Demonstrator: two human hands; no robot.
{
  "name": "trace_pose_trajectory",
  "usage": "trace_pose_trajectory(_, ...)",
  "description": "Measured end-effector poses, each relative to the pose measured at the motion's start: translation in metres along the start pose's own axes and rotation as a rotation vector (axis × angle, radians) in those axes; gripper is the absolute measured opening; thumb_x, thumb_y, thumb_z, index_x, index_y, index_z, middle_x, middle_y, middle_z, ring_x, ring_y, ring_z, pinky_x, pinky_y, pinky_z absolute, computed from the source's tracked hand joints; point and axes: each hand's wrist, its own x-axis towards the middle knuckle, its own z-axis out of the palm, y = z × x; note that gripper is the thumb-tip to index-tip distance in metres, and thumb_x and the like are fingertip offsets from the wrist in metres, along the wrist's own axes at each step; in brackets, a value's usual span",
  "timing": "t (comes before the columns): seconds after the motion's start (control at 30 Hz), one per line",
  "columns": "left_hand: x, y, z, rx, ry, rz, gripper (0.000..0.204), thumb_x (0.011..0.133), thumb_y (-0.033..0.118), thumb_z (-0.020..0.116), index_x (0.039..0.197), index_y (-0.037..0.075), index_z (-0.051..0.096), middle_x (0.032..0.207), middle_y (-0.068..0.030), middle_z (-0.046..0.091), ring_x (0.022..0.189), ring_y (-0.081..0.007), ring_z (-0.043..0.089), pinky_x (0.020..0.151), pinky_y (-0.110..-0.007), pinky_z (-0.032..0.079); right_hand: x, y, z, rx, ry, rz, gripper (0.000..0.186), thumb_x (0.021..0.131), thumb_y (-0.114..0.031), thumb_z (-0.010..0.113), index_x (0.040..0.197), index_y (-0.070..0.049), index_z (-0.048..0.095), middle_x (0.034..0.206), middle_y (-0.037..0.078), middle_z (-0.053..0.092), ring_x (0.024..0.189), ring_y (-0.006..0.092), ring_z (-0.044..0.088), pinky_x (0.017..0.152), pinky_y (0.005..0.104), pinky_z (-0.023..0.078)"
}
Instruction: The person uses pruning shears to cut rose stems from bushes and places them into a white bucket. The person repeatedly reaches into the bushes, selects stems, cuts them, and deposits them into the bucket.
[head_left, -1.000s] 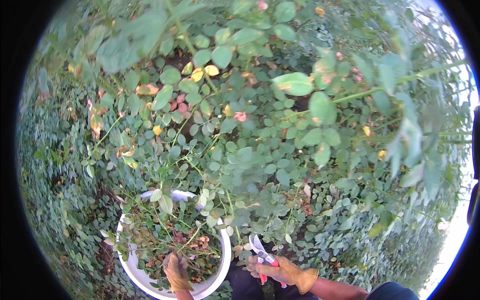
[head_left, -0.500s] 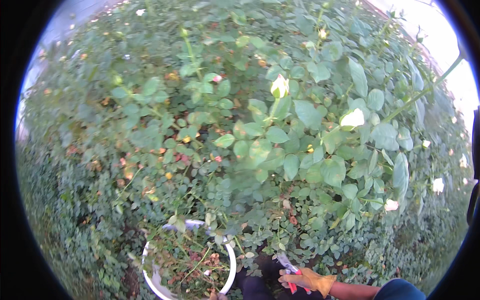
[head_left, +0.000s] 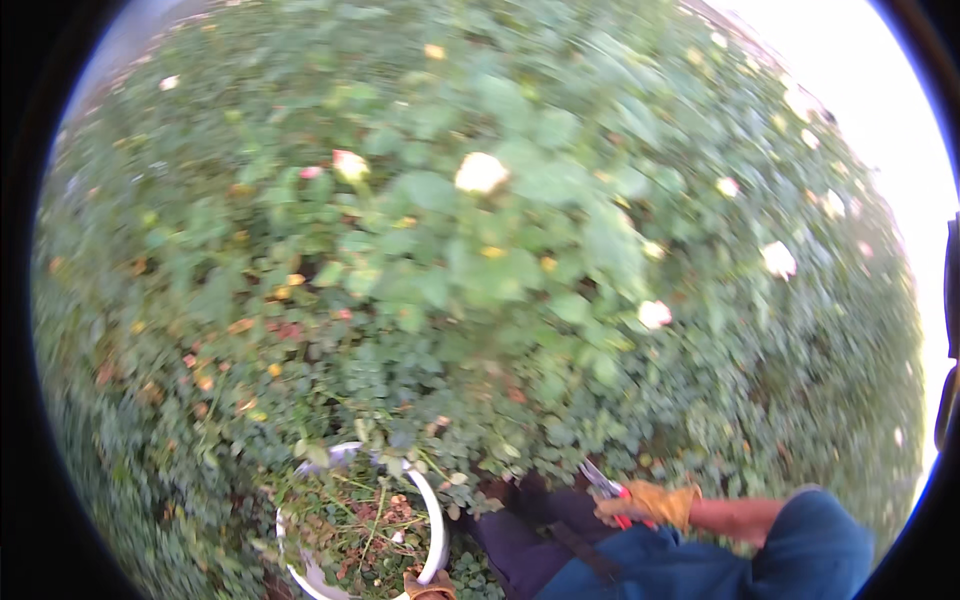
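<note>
My right hand (head_left: pixel 640 505), in a tan leather glove, is closed round red-handled pruning shears (head_left: pixel 600 480) beside my dark trousers and blue top. My left hand (head_left: pixel 430 588), gloved too and partly cut off at the lower edge, grips the rim of a white bucket (head_left: pixel 435 520). Inside the bucket lie cut green stems, leaves and dry brown leaf bits (head_left: pixel 365 525), with some leafy stems poking over its rim.
Dense rose bushes (head_left: pixel 250 300) surround me on all sides, with pale blooms (head_left: pixel 482 173), buds and some yellowed leaves. A bright white area (head_left: pixel 850 80) runs along the upper right edge. The upper picture is blurred by motion.
My view has swung, bringing more blooms and my blue top into sight. My left hand moved from among the cuttings to the bucket's rim. The shears remain in my right hand.
</note>
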Motion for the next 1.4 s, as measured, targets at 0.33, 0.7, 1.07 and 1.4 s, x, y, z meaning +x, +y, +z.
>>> trace_pose_trajectory(0.33, 0.02, -0.008, -0.002, 0.126, -0.071, -0.117, 0.058, 0.106, 0.039, 0.062, 0.156, 0.009, 0.055, 0.156, -0.0169, 0.063, 0.143, -0.0331, 0.058, 0.117, -0.067, 0.048, -0.017, 0.004, 0.052, -0.153, 0.043, 0.028, 0.036, 0.102, -0.047, 0.073, 0.105, -0.011, 0.074, 0.093, 0.002, 0.075, 0.087, 0.016, 0.07, 0.081, 0.0363, 0.055)
trace_pose_trajectory(0.7, 0.005, -0.009, 0.008, 0.291, -0.074, -0.161, 0.053, 0.104, 0.03, 0.061, 0.151, 0.006, 0.055, 0.153, -0.0182, 0.063, 0.142, -0.0358, 0.059, 0.118, -0.068, 0.048, -0.014, 0.039, 0.052, 0.06, 0.036, -0.089, 0.034, 0.102, -0.043, 0.073, 0.106, -0.009, 0.07, 0.095, 0.003, 0.074, 0.087, 0.0158, 0.071, 0.08, 0.0366, 0.056)
trace_pose_trajectory(1.07, -0.078, -0.081, -0.003, 0.254, 0.166, -0.123, 0.047, 0.103, 0.022, 0.059, 0.146, 0.003, 0.054, 0.151, -0.0195, 0.062, 0.141, -0.0386, 0.06, 0.12, -0.07, 0.047, 0.036, 0.103, -0.046, 0.173, -0.074, -0.202, 0.028, 0.101, -0.036, 0.075, 0.107, -0.011, 0.067, 0.094, 0.004, 0.073, 0.082, 0.0159, 0.069, 0.075, 0.0358, 0.057)
trace_pose_trajectory(1.4, -0.149, -0.219, -0.022, -0.163, 0.427, -0.172, 0.042, 0.101, 0.014, 0.058, 0.141, 0.0, 0.054, 0.149, -0.0206, 0.062, 0.141, -0.0411, 0.06, 0.121, -0.071, 0.047, 0.006, 0.148, -0.18, 0.378, -0.06, -0.024, 0.024, 0.105, -0.028, 0.079, 0.114, -0.006, 0.073, 0.11, 0.009, 0.079, 0.097, 0.0186, 0.076, 0.091, 0.0366, 0.064)
